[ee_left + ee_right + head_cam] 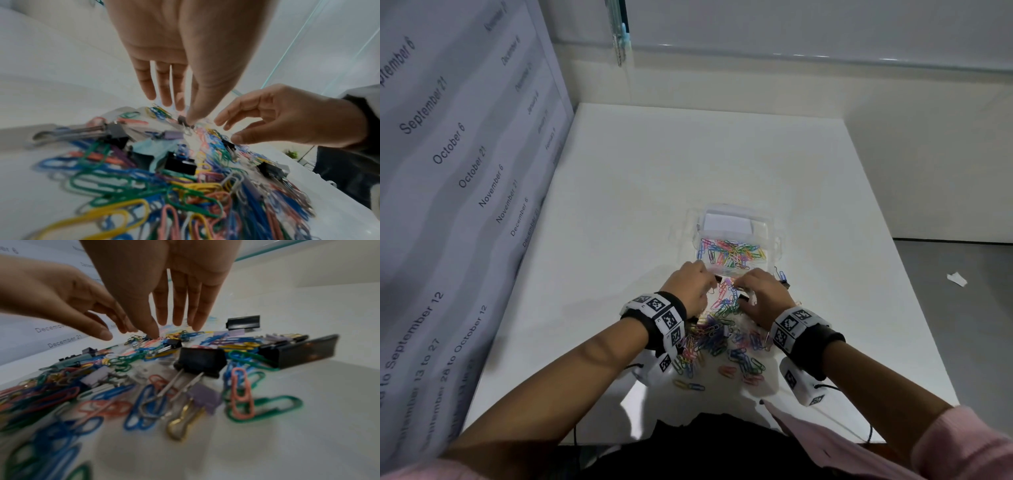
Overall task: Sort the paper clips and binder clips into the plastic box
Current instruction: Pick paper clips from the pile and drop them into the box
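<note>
The clear plastic box [774, 236] stands on the white table, with coloured paper clips [732, 255] in its near compartment. A mixed pile of paper clips [722, 335] and binder clips [200, 361] lies between the box and me. My left hand [714, 279] reaches down over the pile's far end, fingers spread, and its thumb tip touches a small dark binder clip [182, 121]. My right hand [738, 284] hovers beside it. Its fingers are straight and its thumb [154, 335] touches the clips. Neither hand holds anything that I can see.
A hanging sheet printed with dates [448, 154] walls the table's left side. A blue paper clip and a dark binder clip [783, 278] lie right of the box. A big black binder clip [298, 353] lies at the pile's right. A paper scrap [957, 278] lies beyond the table's right edge.
</note>
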A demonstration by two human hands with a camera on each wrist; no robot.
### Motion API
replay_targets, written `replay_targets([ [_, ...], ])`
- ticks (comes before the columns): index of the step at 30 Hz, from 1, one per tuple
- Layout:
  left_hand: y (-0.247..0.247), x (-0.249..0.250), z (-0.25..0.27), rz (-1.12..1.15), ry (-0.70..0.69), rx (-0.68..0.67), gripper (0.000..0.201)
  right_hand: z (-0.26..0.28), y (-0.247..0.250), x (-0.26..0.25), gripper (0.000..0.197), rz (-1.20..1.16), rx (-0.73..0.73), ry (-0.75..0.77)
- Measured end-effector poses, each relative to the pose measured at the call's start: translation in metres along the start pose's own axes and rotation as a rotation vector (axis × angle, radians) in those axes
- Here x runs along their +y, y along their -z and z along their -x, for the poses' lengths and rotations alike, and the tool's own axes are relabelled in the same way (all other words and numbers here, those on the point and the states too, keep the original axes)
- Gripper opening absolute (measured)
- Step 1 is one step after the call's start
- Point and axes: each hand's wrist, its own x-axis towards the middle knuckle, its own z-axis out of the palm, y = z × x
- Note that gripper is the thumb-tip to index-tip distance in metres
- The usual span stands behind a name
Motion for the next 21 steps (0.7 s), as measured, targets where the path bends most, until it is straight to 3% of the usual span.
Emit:
replay_targets([
  [5, 0.004, -0.014, -0.001, -0.002, 0.082, 0.015, 0.042, -0.005, -0.012, -0.002, 0.057, 0.066, -0.126, 0.0],
  [10, -0.003, -0.017, 0.002, 0.06, 0.095, -0.051, 0.052, -0.005, -0.009, -0.007, 0.028, 0.016, -0.128, -0.016],
  [14, -0.006, -0.015, 0.004, 0.055, 0.109, -0.044, 0.042, -0.004, -0.003, -0.006, 0.014, -0.058, -0.112, -0.031],
  [21, -0.001, -0.013, 0.005, 0.072, 0.134, -0.058, 0.016, -0.014, 0.025, -0.017, 0.014, -0.081, -0.132, -0.193],
])
